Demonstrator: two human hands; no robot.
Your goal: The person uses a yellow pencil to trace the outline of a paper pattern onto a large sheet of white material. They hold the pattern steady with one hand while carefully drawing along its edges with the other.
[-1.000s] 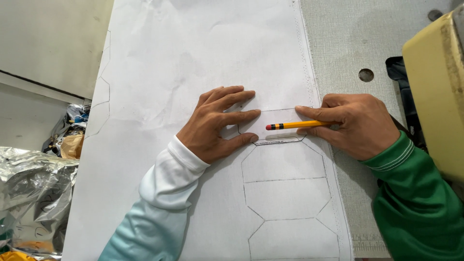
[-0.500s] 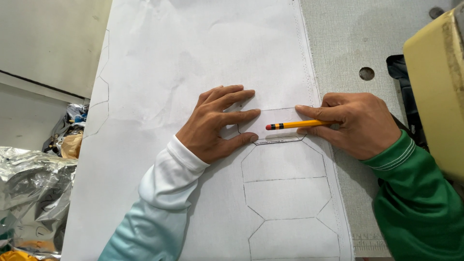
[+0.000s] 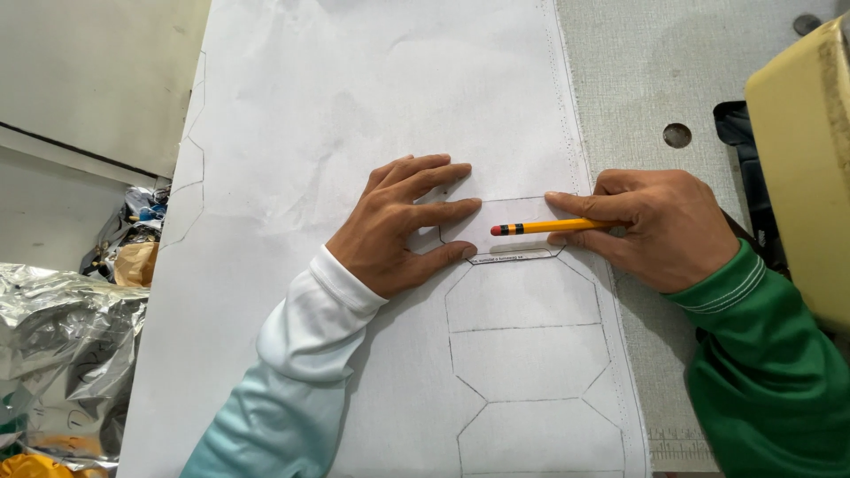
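Note:
A wide sheet of white fabric lies flat on a grey table. Pencil outlines of hexagon-like shapes run down its right side. My left hand presses flat with spread fingers on a small white template lying on the fabric. My right hand grips a yellow pencil, which lies sideways across the template with its dark end pointing left. Both hands rest on the fabric.
A cream-coloured machine body stands at the right edge, with a black part beside it and a round hole in the table. Crumpled silver foil and bags lie at the lower left. More faint outlines mark the fabric's left edge.

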